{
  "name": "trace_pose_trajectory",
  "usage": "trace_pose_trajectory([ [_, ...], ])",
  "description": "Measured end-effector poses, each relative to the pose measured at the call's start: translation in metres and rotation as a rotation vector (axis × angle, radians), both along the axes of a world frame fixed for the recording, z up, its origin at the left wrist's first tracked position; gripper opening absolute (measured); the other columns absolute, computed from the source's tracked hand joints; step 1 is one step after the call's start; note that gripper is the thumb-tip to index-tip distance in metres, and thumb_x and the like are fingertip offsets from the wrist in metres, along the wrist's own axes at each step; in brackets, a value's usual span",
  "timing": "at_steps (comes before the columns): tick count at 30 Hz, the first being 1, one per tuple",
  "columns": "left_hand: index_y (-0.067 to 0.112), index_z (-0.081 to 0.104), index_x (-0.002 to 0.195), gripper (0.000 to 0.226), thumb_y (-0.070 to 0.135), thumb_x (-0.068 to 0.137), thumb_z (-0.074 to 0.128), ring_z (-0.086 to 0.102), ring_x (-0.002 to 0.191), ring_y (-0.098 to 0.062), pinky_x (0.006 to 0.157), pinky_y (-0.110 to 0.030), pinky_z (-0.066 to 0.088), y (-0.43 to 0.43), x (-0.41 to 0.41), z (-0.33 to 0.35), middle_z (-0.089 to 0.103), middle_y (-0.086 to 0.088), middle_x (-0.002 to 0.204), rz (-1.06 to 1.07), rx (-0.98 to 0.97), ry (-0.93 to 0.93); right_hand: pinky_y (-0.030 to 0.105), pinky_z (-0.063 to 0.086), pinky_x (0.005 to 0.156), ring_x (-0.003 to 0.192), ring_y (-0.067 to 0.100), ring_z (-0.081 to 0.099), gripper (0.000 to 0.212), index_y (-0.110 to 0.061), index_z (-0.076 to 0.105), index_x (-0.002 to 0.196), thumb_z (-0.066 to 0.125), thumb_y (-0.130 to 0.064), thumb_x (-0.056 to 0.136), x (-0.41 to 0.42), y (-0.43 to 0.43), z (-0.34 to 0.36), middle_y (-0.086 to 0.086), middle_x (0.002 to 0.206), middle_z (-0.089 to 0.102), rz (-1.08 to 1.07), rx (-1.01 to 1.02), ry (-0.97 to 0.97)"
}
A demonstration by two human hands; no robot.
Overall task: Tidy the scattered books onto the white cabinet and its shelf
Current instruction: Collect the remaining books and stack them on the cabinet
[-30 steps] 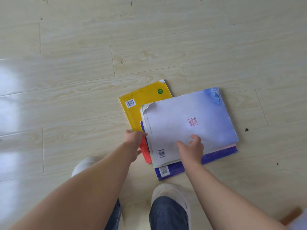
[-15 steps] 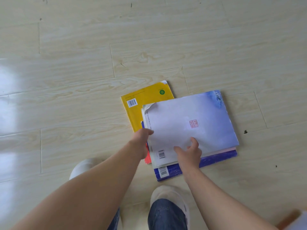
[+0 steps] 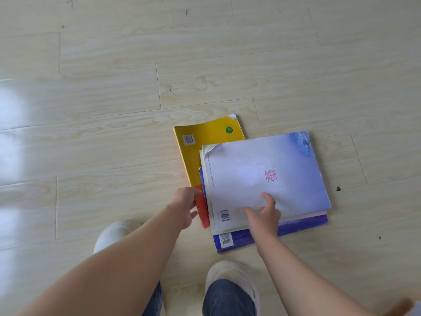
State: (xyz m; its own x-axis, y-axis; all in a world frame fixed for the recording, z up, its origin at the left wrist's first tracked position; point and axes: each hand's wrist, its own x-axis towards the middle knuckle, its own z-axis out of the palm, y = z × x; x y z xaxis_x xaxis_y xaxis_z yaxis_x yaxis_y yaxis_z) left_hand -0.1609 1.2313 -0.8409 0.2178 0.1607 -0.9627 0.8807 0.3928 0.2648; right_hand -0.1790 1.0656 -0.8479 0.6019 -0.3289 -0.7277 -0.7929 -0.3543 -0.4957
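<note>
On the floor, dog-eared lilac book

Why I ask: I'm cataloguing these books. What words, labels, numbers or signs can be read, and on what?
Nothing can be quoted; all too small or blurred.
Red seal stamp on the pale lilac book: characters blurred.
Fine print along its left edge: too small.
Barcode on that book, barcode on the yellow book, barcode on the blue book: digits unreadable.
Green emblem on the yellow book: no legible words.
</note>
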Motion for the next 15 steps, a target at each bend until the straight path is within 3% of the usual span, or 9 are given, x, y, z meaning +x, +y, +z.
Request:
trace_pose_trajectory([
  [2,0.015,0.048,0.111,0.02,0.01,0.092,0.053,0.055,0.09,-0.02,0.074,-0.029,0.044,-0.001,-0.001,-0.002,0.063,-0.007,0.1,-0.131,0.133,-0.067,0.035,0.043,0.082,0.108,0.027,0.045,0.061,-0.028,0.033,0.138,0.06,-0.02,0.084,0.0,-0.001,0.001,0.006,0.12,0.036,0.006,-0.016,0.008],
  [5,0.016,0.059,0.099,0.014,0.007,0.09,0.053,0.054,0.068,-0.015,0.056,-0.023,0.042,-0.005,-0.005,0.005,0.061,0.0,0.077,-0.427,0.29,-0.188,0.032,0.038,0.077,0.105,0.027,0.045,0.059,-0.028,0.034,0.137,0.058,-0.018,0.085,0.0,-0.006,0.001,0.01,0.126,0.038,0.047,-0.075,0.016],
  [8,0.008,0.064,0.085,0.013,0.005,0.085,0.051,0.051,0.066,-0.023,0.061,-0.028,0.043,-0.009,0.003,0.026,0.061,-0.008,0.076,-0.517,0.439,-0.299,0.035,0.043,0.081,0.103,0.028,0.047,0.057,-0.025,0.036,0.137,0.06,-0.018,0.085,0.002,-0.009,-0.001,0.013,0.125,0.041,0.09,-0.116,-0.009],
  [11,0.019,0.063,0.069,0.013,0.021,0.08,0.055,0.053,0.071,-0.025,0.064,-0.035,0.046,-0.006,0.036,0.062,0.063,-0.008,0.074,-0.503,0.575,-0.502,0.042,0.045,0.092,0.11,0.032,0.049,0.055,-0.024,0.037,0.138,0.057,-0.021,0.087,0.007,-0.005,-0.002,0.013,0.126,0.043,0.097,-0.112,-0.01],
  [13,0.017,0.068,0.075,0.016,0.027,0.076,0.057,0.054,0.072,-0.021,0.068,-0.036,0.048,-0.002,0.06,0.092,0.067,-0.013,0.082,-0.562,0.576,-0.653,0.044,0.042,0.096,0.116,0.033,0.048,0.049,-0.023,0.039,0.138,0.05,-0.033,0.092,0.008,-0.001,-0.003,0.015,0.131,0.046,0.069,-0.141,0.003],
  [15,0.012,0.071,0.088,0.013,0.02,0.084,0.06,0.052,0.07,-0.016,0.066,-0.03,0.044,0.004,0.076,0.116,0.065,-0.011,0.082,-0.79,0.523,-0.738,0.045,0.036,0.101,0.123,0.036,0.045,0.049,-0.018,0.042,0.138,0.034,-0.045,0.097,0.011,0.0,-0.005,0.017,0.135,0.048,0.014,-0.178,0.01],
])
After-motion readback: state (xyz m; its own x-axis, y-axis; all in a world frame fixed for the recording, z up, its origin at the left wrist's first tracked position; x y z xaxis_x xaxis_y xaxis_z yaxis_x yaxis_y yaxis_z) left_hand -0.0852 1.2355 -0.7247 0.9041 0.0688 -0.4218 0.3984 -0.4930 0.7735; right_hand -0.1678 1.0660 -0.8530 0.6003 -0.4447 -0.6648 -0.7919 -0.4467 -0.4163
